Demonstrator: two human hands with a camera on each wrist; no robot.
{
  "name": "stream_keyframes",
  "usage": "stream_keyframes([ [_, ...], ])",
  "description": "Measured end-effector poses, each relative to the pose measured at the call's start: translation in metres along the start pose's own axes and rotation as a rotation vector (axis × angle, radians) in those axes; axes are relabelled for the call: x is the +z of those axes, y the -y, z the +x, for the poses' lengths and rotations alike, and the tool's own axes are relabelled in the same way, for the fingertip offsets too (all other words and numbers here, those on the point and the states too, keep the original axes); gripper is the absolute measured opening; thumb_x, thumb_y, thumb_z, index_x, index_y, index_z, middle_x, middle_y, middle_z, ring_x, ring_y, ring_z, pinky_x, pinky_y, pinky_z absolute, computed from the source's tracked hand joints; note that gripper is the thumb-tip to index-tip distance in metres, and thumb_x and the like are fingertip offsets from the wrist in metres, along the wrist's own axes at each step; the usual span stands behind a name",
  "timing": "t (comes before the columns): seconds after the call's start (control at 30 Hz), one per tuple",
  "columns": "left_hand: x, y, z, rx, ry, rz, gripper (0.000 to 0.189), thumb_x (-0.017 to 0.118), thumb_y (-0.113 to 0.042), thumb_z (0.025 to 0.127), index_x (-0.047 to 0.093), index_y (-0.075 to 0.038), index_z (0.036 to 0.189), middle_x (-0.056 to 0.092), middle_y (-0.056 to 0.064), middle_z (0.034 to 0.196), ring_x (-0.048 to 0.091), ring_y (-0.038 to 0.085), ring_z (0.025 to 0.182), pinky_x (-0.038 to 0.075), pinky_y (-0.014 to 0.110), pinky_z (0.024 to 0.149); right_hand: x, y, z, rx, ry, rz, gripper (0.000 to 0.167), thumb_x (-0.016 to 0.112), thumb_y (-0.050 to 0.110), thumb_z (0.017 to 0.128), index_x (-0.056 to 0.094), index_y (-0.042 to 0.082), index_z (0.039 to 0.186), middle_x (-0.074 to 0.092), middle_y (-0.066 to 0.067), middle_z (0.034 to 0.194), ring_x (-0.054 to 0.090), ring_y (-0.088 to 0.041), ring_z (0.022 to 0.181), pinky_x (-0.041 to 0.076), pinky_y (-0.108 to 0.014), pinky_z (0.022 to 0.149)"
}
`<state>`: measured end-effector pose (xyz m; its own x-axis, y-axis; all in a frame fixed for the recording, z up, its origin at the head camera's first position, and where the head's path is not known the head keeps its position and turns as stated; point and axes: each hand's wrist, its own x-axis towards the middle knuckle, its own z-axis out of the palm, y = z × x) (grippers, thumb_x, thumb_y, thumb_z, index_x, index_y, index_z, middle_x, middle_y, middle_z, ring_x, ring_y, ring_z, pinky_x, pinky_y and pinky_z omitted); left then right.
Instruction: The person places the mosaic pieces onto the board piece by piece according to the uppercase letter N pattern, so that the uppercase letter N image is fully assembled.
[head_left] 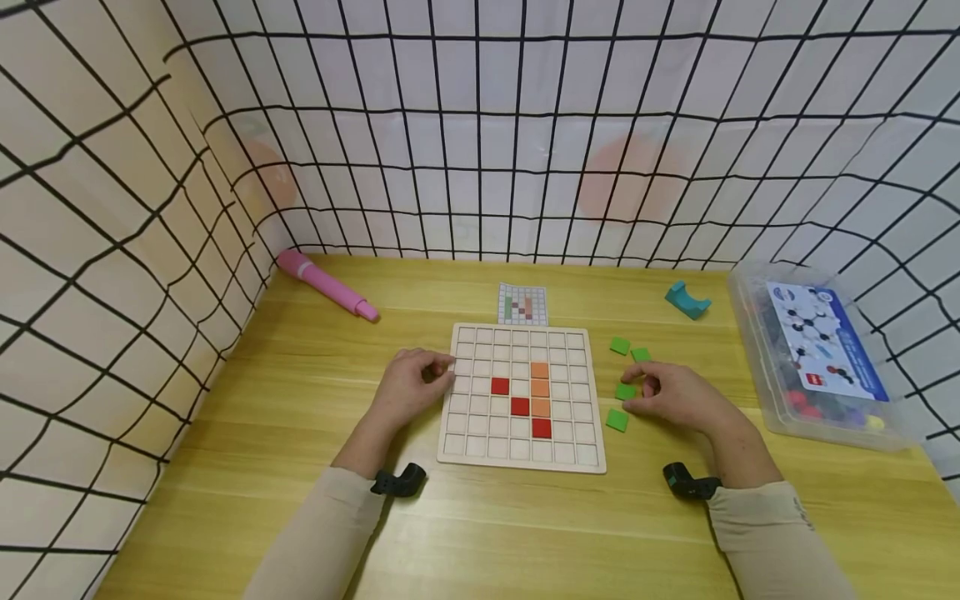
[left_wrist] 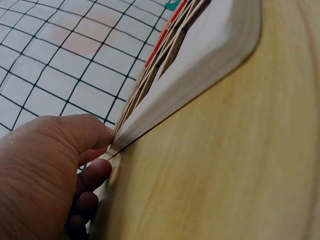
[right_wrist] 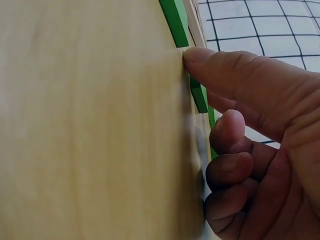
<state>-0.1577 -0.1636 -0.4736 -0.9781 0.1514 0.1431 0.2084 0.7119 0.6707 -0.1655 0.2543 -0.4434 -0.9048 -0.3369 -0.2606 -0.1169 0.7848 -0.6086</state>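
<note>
A wooden grid board (head_left: 521, 466) lies in the middle of the table. In its cells sit three orange tiles (head_left: 540, 389) in a column and three red tiles (head_left: 520, 407) on a diagonal. My left hand (head_left: 412, 383) touches the board's left edge with thumb and forefinger, other fingers loosely bent. On the right, my right hand (head_left: 675, 398) has thumb and forefinger spread about a green tile (head_left: 624, 392) that looks flat on the table; contact is unclear. More green tiles (head_left: 617, 420) lie around it. The right wrist view shows the thumb near a green tile (right_wrist: 198, 95).
A small printed pattern card (head_left: 523, 303) touches the board's far edge. Pink stick-shaped object (head_left: 330, 286) lies far left, a teal curved piece (head_left: 687, 300) far right. A clear plastic box (head_left: 825, 350) stands at right. Black wire mesh (head_left: 480, 167) surrounds the table.
</note>
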Motion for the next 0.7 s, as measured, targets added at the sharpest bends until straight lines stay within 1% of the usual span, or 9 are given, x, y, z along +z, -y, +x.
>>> stream_keyframes([
  [0.27, 0.0013, 0.0011, 0.0003, 0.006, -0.005, -0.006, 0.025, 0.075, -0.021, 0.090, 0.078, -0.011, 0.113, 0.071, 0.003, 0.091, 0.057, 0.021, 0.091, 0.042, 0.034, 0.084, 0.0008, -0.0008, 0.0004, 0.001, -0.002, -0.013, 0.033, 0.077, 0.028, 0.090, 0.066, 0.008, 0.114, 0.051, -0.001, 0.078, 0.047, -0.017, 0.069, 0.037, -0.030, 0.064],
  [0.47, 0.0018, 0.0019, 0.0007, 0.013, -0.006, -0.008, 0.024, 0.074, -0.021, 0.090, 0.078, -0.011, 0.112, 0.072, 0.003, 0.091, 0.057, 0.021, 0.091, 0.042, 0.034, 0.085, 0.0008, -0.0014, 0.0008, -0.008, -0.004, -0.030, 0.032, 0.076, 0.029, 0.092, 0.066, 0.009, 0.114, 0.050, 0.000, 0.078, 0.046, -0.016, 0.069, 0.037, -0.031, 0.066],
  [0.7, 0.0006, 0.0003, -0.0001, 0.015, -0.010, -0.003, 0.025, 0.075, -0.021, 0.090, 0.078, -0.011, 0.113, 0.071, 0.003, 0.090, 0.057, 0.020, 0.090, 0.042, 0.035, 0.085, 0.0008, -0.0010, 0.0017, -0.018, -0.001, -0.036, 0.030, 0.074, 0.026, 0.093, 0.067, 0.007, 0.115, 0.050, 0.000, 0.077, 0.046, -0.016, 0.069, 0.038, -0.032, 0.067],
])
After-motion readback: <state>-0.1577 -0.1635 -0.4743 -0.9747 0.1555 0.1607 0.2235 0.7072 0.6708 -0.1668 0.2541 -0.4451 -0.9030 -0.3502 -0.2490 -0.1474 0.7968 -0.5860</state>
